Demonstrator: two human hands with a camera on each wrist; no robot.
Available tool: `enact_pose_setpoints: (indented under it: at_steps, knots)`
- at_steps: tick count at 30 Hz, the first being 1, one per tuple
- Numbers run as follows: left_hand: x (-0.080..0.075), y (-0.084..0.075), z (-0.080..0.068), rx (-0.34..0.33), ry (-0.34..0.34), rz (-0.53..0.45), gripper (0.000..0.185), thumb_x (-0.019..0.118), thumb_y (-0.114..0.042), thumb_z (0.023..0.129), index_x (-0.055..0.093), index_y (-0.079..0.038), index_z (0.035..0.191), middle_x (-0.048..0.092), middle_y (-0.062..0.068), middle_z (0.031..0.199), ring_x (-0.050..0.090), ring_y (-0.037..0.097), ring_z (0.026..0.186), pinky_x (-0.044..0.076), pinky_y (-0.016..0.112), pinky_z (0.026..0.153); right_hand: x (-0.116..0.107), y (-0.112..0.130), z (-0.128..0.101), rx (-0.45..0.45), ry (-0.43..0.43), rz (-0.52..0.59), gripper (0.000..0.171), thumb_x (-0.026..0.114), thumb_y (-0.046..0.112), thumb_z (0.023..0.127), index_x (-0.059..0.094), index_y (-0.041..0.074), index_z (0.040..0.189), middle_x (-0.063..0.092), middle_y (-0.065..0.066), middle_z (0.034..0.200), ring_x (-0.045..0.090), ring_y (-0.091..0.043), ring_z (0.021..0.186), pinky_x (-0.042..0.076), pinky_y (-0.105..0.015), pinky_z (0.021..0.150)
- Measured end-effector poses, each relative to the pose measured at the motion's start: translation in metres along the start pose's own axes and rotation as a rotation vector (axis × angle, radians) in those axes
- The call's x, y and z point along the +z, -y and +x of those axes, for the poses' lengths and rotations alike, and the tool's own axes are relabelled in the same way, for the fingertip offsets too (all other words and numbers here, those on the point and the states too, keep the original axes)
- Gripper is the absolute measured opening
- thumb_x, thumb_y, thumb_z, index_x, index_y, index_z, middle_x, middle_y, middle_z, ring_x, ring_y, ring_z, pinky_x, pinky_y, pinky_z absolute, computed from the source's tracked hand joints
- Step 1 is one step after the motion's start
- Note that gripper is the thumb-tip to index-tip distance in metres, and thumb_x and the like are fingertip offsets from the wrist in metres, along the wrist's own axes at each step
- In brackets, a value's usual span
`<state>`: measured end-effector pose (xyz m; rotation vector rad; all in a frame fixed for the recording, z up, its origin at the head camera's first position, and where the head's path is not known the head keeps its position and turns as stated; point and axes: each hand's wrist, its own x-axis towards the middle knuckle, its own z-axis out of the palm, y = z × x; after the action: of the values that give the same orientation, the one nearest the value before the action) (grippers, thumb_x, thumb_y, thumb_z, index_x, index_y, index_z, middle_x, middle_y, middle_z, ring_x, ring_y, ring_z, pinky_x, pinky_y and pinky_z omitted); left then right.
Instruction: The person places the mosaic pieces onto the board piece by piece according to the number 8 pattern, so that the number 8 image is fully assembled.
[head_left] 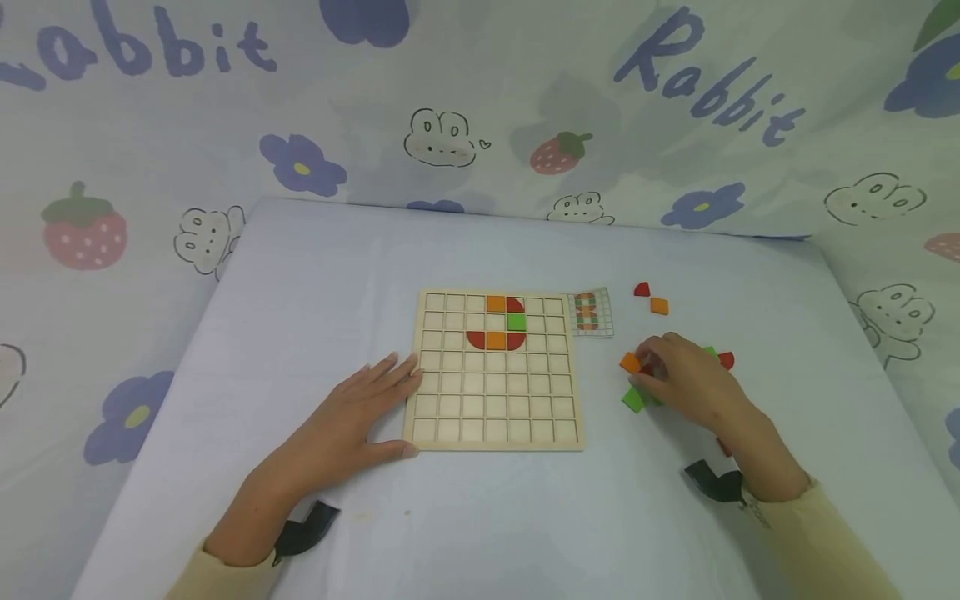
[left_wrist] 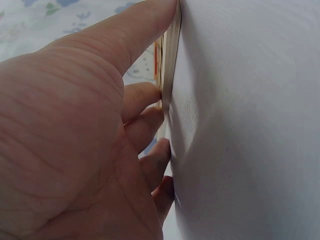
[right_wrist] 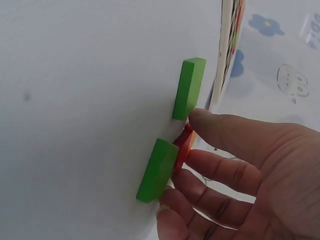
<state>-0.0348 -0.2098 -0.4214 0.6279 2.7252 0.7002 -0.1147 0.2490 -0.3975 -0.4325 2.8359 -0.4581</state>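
Right of the board (head_left: pixel 495 384) that my spread left hand (head_left: pixel 345 417) touches, my narrowed right hand (head_left: pixel 693 379), grip indeterminable, should lift a red piece (right_wrist: pixel 181 150) clear of the green pieces (right_wrist: pixel 159 172).

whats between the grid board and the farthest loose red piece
The head view shows the pattern card there, beside the grid board; bare white cloth separates card and red piece.

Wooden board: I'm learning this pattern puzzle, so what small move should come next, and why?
Probably lift the red piece at the fingertips of the right hand: on the board, the cell left of the upper orange square is empty, while the lower orange square has red pieces on both sides.
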Motion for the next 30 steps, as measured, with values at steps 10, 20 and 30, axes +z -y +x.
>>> enact_pose_setpoints:
  at_steps: [10, 20, 30]
  knots:
    - [-0.0011, -0.0003, 0.0003, 0.009, -0.003, 0.0, 0.096, 0.083, -0.046, 0.088, 0.035, -0.015, 0.165, 0.02, -0.003, 0.173, 0.012, 0.026, 0.16, 0.014, 0.054, 0.128, 0.0027, 0.0025, 0.0038, 0.01, -0.028, 0.021, 0.027, 0.081, 0.014, 0.092, 0.071, -0.001, 0.112, 0.066, -0.01, 0.101, 0.063, -0.026, 0.089, 0.059, -0.043, 0.078]
    - [-0.0013, -0.0004, -0.0001, -0.001, 0.011, -0.007, 0.097, 0.084, -0.045, 0.087, 0.034, -0.015, 0.165, 0.019, -0.003, 0.173, 0.01, 0.025, 0.161, 0.012, 0.054, 0.128, 0.0062, 0.0021, 0.0058, 0.031, -0.011, 0.033, 0.027, 0.08, 0.013, 0.093, 0.07, -0.003, 0.111, 0.065, -0.011, 0.101, 0.061, -0.026, 0.089, 0.059, -0.045, 0.081]
    - [-0.0008, -0.0002, -0.0001, 0.009, -0.004, -0.011, 0.095, 0.084, -0.045, 0.087, 0.036, -0.016, 0.164, 0.021, -0.003, 0.173, 0.012, 0.026, 0.16, 0.015, 0.057, 0.127, 0.0034, 0.0028, 0.0035, 0.061, 0.037, 0.085, 0.03, 0.079, 0.015, 0.094, 0.069, -0.003, 0.117, 0.066, -0.013, 0.108, 0.063, -0.028, 0.095, 0.06, -0.048, 0.087]
